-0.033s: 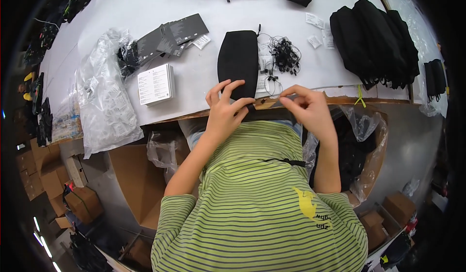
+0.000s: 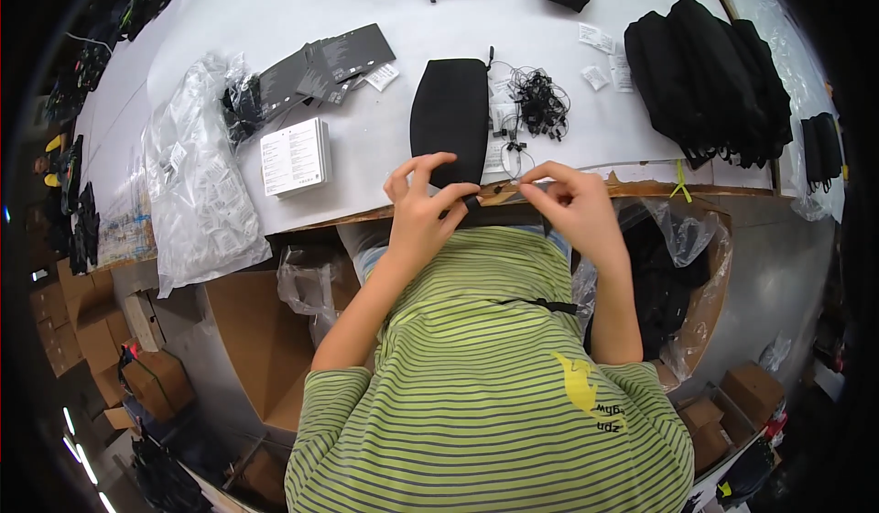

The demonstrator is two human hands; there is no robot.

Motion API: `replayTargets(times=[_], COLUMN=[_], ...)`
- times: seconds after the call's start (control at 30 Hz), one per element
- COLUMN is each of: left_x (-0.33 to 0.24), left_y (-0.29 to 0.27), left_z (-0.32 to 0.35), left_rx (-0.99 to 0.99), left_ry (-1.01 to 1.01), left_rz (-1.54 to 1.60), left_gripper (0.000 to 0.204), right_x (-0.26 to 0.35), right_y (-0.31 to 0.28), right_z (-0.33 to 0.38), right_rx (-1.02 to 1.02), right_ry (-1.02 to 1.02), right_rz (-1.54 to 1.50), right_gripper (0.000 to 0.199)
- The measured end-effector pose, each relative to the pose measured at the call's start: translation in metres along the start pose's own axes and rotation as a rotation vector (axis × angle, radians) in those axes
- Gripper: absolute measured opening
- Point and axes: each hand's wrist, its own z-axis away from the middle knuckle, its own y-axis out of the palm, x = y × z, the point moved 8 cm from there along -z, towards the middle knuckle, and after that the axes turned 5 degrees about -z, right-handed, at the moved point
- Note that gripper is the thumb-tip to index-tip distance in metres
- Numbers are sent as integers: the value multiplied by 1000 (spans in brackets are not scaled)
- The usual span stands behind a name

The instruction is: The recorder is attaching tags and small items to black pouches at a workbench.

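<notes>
A flat black fabric pouch [image 2: 450, 110] lies before me, its near end at the table edge. My left hand [image 2: 423, 200] grips that near end, with fingers bent over the fabric and the thumb by a small black tab [image 2: 472, 201]. Just to the right, my right hand [image 2: 579, 209] is closed in a pinch, seemingly on a thin black string; the fingertips partly hide it. A small dark piece [image 2: 500, 189] shows between the hands. Beyond them lies a tangle of black tag strings [image 2: 540, 103] with small plastic ends, beside white labels [image 2: 495, 156].
Left on the table are a stack of white printed cards [image 2: 295, 158], dark grey cards [image 2: 352, 53] and a clear plastic bag [image 2: 206, 183] of small packets. Black pouches [image 2: 705, 82] are piled at right. Open cardboard boxes [image 2: 252, 330] stand below the edge.
My right hand has shifted slightly left, toward the pouch. The left fingers have moved only a little on the pouch's near end.
</notes>
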Motion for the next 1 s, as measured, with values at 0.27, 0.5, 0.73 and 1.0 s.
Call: replayTargets(times=[0.27, 0.5, 0.73, 1.0], left_x=[26, 40, 33, 39], left_y=[-35, -34, -45, -69], left_z=[23, 36, 32, 38], left_rx=[-164, -180, -247, -468], left_ry=[-488, -525, -452, -593], left_rz=[419, 550, 500, 1060], left_gripper=[14, 16, 10, 3], right_x=[41, 55, 58, 24], right_y=[67, 78, 75, 55], right_z=[-7, -6, -7, -11], right_rx=[78, 84, 113, 306], right_ry=[-281, -463, -402, -33], right_rz=[196, 268, 154, -823], right_gripper=[10, 9, 9, 13])
